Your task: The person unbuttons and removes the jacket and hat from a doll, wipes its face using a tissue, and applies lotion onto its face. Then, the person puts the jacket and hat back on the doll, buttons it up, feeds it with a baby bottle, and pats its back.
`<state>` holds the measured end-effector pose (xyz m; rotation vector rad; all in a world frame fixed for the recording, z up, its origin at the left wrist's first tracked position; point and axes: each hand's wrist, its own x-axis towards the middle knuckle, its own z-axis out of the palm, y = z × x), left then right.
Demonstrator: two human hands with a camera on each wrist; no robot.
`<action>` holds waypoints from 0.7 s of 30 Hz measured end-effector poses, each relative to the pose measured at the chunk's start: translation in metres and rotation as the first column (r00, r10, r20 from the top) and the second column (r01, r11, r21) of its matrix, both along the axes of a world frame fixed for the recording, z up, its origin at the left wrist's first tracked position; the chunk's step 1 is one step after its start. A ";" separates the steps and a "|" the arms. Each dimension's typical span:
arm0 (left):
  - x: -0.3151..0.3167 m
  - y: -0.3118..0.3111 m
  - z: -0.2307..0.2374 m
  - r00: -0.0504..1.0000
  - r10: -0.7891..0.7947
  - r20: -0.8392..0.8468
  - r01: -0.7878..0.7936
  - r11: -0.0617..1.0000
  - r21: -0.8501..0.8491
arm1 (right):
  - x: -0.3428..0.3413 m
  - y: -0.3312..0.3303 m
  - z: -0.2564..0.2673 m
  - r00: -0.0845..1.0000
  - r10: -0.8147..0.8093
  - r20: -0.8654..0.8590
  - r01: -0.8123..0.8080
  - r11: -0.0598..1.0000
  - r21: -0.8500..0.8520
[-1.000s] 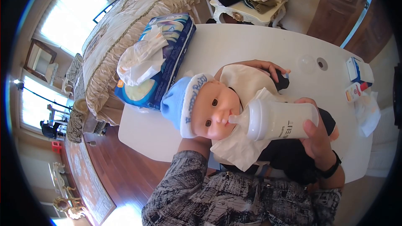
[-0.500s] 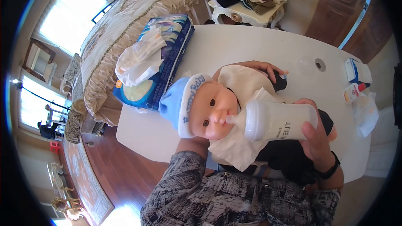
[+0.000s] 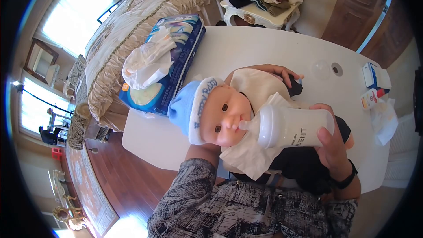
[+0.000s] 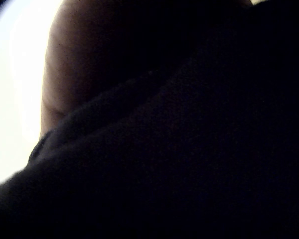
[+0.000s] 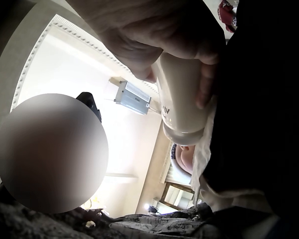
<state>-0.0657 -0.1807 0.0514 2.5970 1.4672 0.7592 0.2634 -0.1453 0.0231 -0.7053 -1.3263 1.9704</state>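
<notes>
Right grip (image 3: 333, 150) clasps a bottle (image 3: 286, 125) (whitish, contents indistinct); left grip (image 3: 278, 70) holds the doll (image 3: 224, 117).

A doll (image 3: 227, 119) partly hides the left forearm (image 3: 203, 153). In the right wrist view, the right hand (image 5: 159, 35) covers the base of a bottle (image 5: 182, 94); a person's head (image 5: 52, 153) is blurred.

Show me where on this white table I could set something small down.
The widest bare stretch of table runs along the far side, between the blue pack and clear dome. A smaller patch sits near left, between pack and sleeve. Crowded: the middle, with the doll; the right end, with box, small bottle and crumpled sheet.
</notes>
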 end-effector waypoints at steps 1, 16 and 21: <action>0.000 0.000 0.000 1.000 0.000 0.000 0.000 1.000 0.000 | 0.000 0.000 0.001 1.000 -0.001 0.002 0.001 1.000 0.003; 0.001 0.000 0.000 1.000 0.001 0.006 -0.001 1.000 0.000 | -0.001 0.003 -0.001 1.000 0.015 -0.016 -0.016 0.997 -0.079; 0.003 0.001 0.000 1.000 -0.001 0.010 0.001 1.000 0.001 | -0.001 0.002 -0.002 1.000 0.006 -0.009 -0.006 0.999 -0.051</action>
